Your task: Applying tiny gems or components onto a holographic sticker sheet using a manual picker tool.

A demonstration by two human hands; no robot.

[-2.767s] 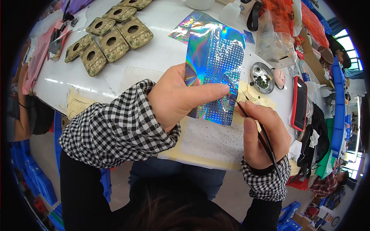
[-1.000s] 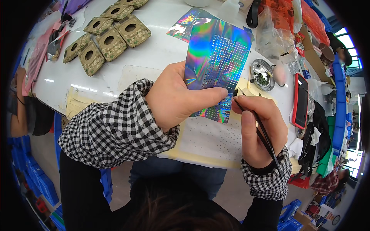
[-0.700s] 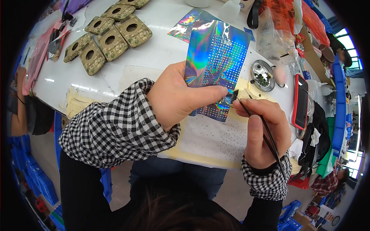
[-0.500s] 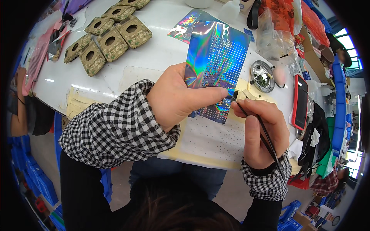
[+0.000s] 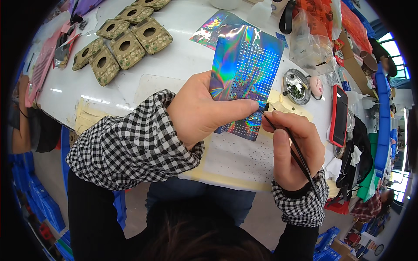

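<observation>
My left hand point(image 5: 198, 108) grips a shiny holographic sheet point(image 5: 226, 48) by its left side, thumb lying across the front. Rows of small pale dots cover much of the sheet. Closed around a pair of thin black tweezers point(image 5: 300, 157), my right hand point(image 5: 298, 143) is just right of the sheet. The tweezers' tips are beside the sheet's right edge, near my left thumb; whether they hold anything is too small to tell. Below both hands lies a white paper point(image 5: 235, 161) scattered with tiny dark specks and edged with yellow tape.
A round metal dish point(image 5: 297, 87) of small dark green bits stands to the right, near a red-cased phone point(image 5: 339, 115). Several camouflage-patterned pieces with round holes point(image 5: 125, 45) lie at the far left. Plastic bags point(image 5: 307, 41) crowd the far right.
The sheet and my left hand have shifted very slightly right. My right hand has moved a little left, bringing the tweezers' tips closer to the sheet's edge.
</observation>
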